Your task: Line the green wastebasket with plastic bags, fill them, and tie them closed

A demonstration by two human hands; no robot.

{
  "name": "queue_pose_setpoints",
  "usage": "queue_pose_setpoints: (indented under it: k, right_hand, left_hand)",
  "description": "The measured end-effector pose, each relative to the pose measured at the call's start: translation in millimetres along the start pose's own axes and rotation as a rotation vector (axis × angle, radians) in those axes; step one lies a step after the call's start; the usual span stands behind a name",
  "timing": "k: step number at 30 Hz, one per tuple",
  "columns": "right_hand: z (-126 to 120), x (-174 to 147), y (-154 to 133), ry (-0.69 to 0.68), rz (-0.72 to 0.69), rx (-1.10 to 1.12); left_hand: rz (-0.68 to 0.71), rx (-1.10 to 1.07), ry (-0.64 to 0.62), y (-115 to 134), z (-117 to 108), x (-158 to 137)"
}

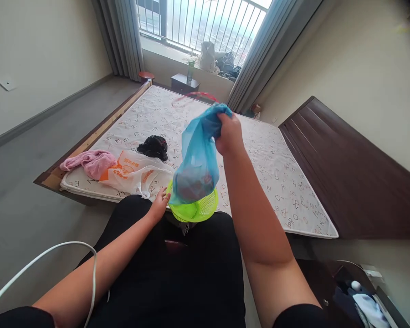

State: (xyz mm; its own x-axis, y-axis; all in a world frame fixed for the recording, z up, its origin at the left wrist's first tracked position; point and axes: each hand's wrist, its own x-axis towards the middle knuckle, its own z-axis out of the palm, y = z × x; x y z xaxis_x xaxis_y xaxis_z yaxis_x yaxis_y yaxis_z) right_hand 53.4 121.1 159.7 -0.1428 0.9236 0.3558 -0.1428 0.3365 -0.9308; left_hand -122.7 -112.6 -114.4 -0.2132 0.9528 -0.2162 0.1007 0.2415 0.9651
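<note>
My right hand [230, 130] is closed round the gathered top of a blue plastic bag [200, 150] and holds it up. Something reddish-brown shows dimly through the bag's lower part; its kind cannot be made out. Under the bag is a lime-green plastic basket [205, 209] with a mesh wall, close to my lap. My left hand [161, 200] grips the basket's left rim. The bag's bottom overlaps the basket's opening in view. A blurred red strip [205, 95] shows just beyond the bag's top.
On the patterned mattress [259, 177] lie a black plastic bag [154, 146], a white and orange plastic bag [131, 168] and a pink cloth [95, 163]. A white cable [54, 248] crosses my left arm. Beyond the bed, a bottle [190, 73] stands on a dark nightstand [181, 84].
</note>
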Motion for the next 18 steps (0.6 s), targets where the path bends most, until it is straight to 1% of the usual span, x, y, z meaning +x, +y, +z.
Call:
queue_pose_setpoints:
  k: [2,3,5,7,8,10,12,13,15,16,18]
  right_hand:
    - [14.1,32.9,-12.4,-0.017,-0.094,-0.028]
    - [19.8,40.4,-14.9,-0.012,-0.134,-0.048]
    - [28.4,37.6,-11.9,0.037,-0.188,-0.091]
    - [33.1,13.6,1.4,0.095,-0.178,-0.142]
    - [34.0,-4.8,11.4,0.089,-0.129,-0.189]
    - [31.8,-51.1,36.3,-0.034,-0.002,-0.303]
    - [23.2,-106.0,63.4,-0.085,0.083,-0.379]
    - [16.3,-135.2,76.1,-0.088,0.103,-0.434]
    - [-1.5,-193.2,96.5,-0.045,0.104,-0.563]
    - [-11.4,-220.2,103.8,-0.028,0.09,-0.635]
    - [-29.0,-265.1,112.5,-0.064,0.046,-0.801]
  left_hand:
    - [-0.004,0.013,-0.008,3.3,-9.0,5.2]
    - [0.014,0.045,0.005,6.4,-18.4,8.6]
    - [0.066,0.158,0.08,11.9,-49.0,17.7]
    - [0.118,0.336,0.222,13.5,-94.7,31.3]
    - [0.125,0.428,0.316,12.8,-121.4,40.0]
    - [0.1,0.599,0.491,9.7,-176.9,61.3]
    - [0.061,0.629,0.569,6.3,-226.3,85.8]
    - [0.041,0.641,0.582,4.9,-246.4,98.2]
    - [-0.003,0.652,0.568,2.5,-275.4,121.3]
    - [-0.021,0.656,0.552,1.4,-284.5,131.4]
    - [-0.016,0.658,0.525,-1.2,-294.1,148.0]
